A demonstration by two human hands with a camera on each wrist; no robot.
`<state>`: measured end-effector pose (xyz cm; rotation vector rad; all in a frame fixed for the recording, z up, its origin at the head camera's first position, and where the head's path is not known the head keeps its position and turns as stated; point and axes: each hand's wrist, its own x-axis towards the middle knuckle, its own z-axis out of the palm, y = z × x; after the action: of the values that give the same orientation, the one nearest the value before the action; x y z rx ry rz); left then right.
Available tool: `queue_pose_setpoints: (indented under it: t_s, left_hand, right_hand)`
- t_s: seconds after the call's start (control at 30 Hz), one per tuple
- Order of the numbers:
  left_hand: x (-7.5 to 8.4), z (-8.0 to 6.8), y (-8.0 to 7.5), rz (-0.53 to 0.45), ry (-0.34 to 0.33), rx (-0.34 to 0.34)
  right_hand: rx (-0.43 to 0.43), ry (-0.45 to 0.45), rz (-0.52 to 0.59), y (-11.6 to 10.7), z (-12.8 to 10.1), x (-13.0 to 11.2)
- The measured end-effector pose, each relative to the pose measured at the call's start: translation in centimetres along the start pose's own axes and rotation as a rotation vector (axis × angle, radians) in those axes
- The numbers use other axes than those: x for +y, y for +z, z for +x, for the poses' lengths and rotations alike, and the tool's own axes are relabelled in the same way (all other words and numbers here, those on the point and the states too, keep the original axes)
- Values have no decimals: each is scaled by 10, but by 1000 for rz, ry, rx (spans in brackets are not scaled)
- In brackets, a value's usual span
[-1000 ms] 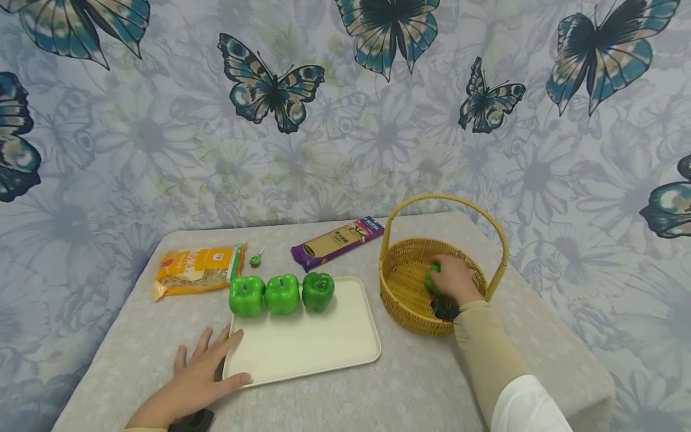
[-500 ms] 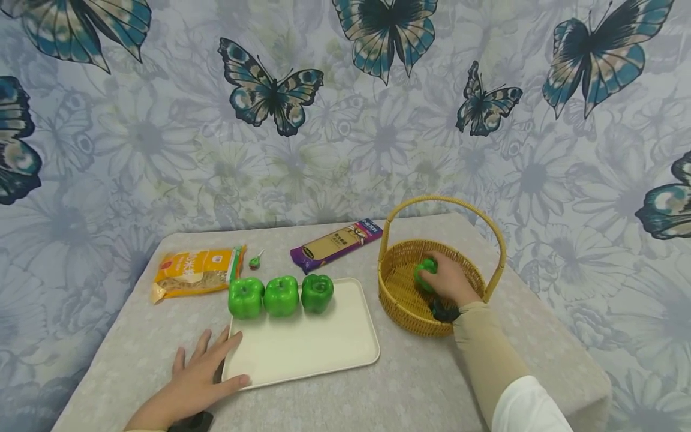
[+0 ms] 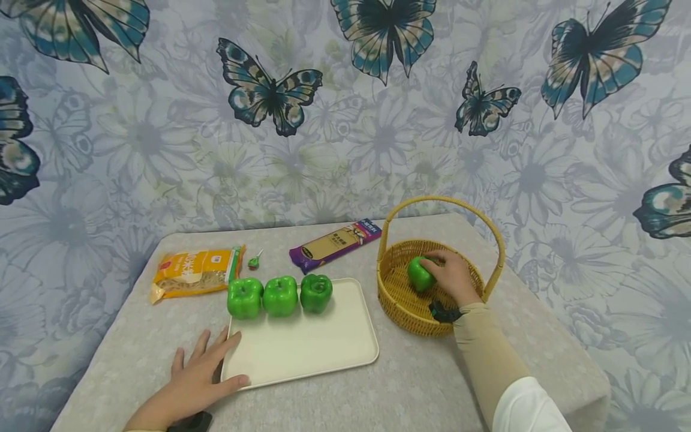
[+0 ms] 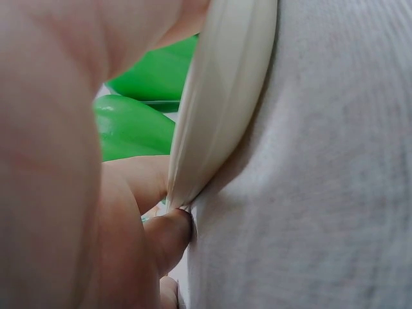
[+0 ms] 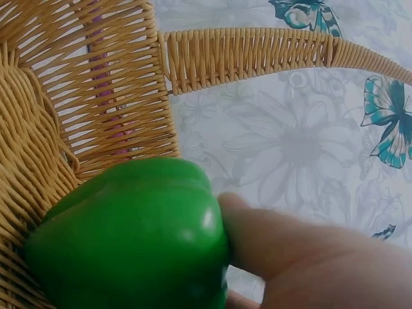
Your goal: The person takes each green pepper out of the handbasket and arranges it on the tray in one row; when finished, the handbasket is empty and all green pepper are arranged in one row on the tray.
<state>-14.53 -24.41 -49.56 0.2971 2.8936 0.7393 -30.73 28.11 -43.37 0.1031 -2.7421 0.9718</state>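
In the head view a green bell pepper [image 3: 420, 274] is inside the wicker basket [image 3: 405, 309], at its right-hand wall stands my right hand [image 3: 452, 277]. The thumb and fingers of this hand pinch the pepper's right side; in the right wrist view the pepper [image 5: 135, 238] fills the lower left, hiding some fingertips. My left hand [image 3: 197, 378] lies with spread fingers at the left edge of the cream tray [image 3: 302, 345]. Its thumb and forefinger touch the rim. Three green bell peppers [image 3: 281, 296] form a row along the tray's far side.
Behind the tray are an orange bag of grain [image 3: 197, 271], a small green item with a thin stem [image 3: 254, 262] and a purple noodle packet [image 3: 336, 245]. The basket's tall handle [image 3: 439, 198] arches over it. A butterfly-patterned wall [image 3: 345, 162] rises behind the table.
In the basket, the right hand has shifted the pepper left and slightly toward the middle, and more of the pepper now shows. The left hand and tray have stayed put.
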Motion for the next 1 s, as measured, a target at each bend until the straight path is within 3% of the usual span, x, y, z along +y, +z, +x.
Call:
queue_pose_setpoints:
  t_s: [0.37, 0.57, 1.0]
  left_hand:
    - [-3, 2, 2, 13, -14, -5]
    - [-2, 2, 2, -8, -19, -8]
    - [0, 1, 1, 9, -13, -5]
  right_hand:
    - [-80, -39, -49, 2, 0, -1]
    - [-124, -6, -13, 1, -4, -5]
    - [-101, -45, -5, 4, -4, -1]
